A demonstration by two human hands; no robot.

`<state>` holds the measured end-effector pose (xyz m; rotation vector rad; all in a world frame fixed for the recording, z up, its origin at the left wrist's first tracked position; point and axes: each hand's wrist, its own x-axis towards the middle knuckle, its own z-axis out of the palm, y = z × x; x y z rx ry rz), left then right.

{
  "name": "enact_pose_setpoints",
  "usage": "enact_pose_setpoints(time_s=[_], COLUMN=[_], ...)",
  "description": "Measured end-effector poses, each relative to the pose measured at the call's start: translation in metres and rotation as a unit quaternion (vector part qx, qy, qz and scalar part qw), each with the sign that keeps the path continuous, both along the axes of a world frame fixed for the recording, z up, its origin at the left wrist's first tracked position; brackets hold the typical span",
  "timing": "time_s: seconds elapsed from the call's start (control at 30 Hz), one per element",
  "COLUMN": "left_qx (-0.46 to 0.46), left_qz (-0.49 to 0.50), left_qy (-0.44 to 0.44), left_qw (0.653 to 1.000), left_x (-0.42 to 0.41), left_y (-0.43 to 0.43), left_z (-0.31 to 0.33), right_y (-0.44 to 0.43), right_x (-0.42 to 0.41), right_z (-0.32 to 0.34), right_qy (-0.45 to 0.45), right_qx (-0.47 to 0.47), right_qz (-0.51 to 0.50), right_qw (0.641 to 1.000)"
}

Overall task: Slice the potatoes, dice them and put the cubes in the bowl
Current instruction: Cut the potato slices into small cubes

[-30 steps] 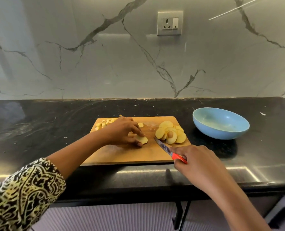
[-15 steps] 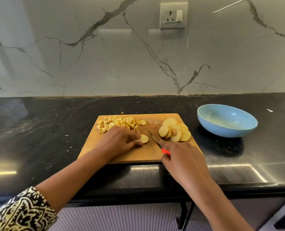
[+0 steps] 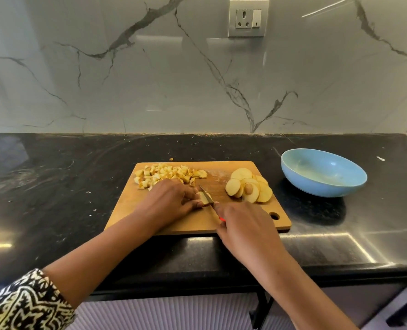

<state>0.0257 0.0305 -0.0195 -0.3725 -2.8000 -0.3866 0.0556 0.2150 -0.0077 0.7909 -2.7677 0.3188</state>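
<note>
A wooden cutting board (image 3: 190, 222) lies on the black counter. A heap of potato cubes (image 3: 166, 176) sits at its far left, and a pile of round potato slices (image 3: 248, 188) at its far right. My left hand (image 3: 171, 201) holds a potato slice (image 3: 204, 198) down in the middle of the board, fingers curled over it. My right hand (image 3: 245, 228) grips a red-handled knife (image 3: 208, 198), whose blade rests on that slice next to my left fingertips. A light blue bowl (image 3: 322, 172), with nothing in it, stands to the right of the board.
The black counter (image 3: 55, 186) carries small white crumbs left of the board. One potato bit (image 3: 171, 159) lies just behind the board. A marble wall with a power socket (image 3: 248, 18) rises behind. The counter's front edge runs just below the board.
My right hand has brought the knife leftwards, from clear of the slice onto it. My left hand has shifted towards me on the board, uncovering the cubes. The camera has tilted down.
</note>
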Motion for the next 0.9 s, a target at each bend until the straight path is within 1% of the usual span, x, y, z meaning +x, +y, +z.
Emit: enact_pose_setpoints(time_s=[0.1,0.2,0.33,0.4,0.53,0.7,0.83,0.9], left_qx=[0.003,0.011,0.019,0.035,0.043,0.026,0.024,0.018], left_qz=[0.005,0.025,0.052,0.051,0.053,0.05,0.055,0.054], left_qy=[-0.01,-0.018,-0.013,-0.009,0.002,0.025,0.019,0.009], left_qw=[1.0,0.999,0.998,0.998,0.998,0.998,0.998,0.998], left_x=[0.003,0.006,0.009,0.009,0.007,0.005,0.009,0.009], left_y=[0.001,0.001,-0.003,-0.004,-0.005,-0.003,-0.002,-0.003], left_z=[0.001,0.003,0.006,0.007,0.005,0.003,0.006,0.007], right_y=[0.022,0.04,0.033,0.025,0.011,-0.015,0.0,0.016], right_x=[0.016,0.02,0.016,0.014,0.012,0.001,0.011,0.02], right_z=[0.005,0.018,0.019,0.013,0.005,0.001,0.0,0.006], right_qy=[-0.017,-0.04,-0.019,-0.026,-0.041,-0.02,-0.028,-0.043], right_qx=[-0.002,-0.025,-0.082,-0.092,-0.08,-0.009,-0.001,-0.015], right_qz=[0.011,0.009,0.002,0.006,0.006,-0.002,0.013,0.02], right_qw=[1.0,0.999,0.996,0.995,0.996,1.0,1.0,0.999])
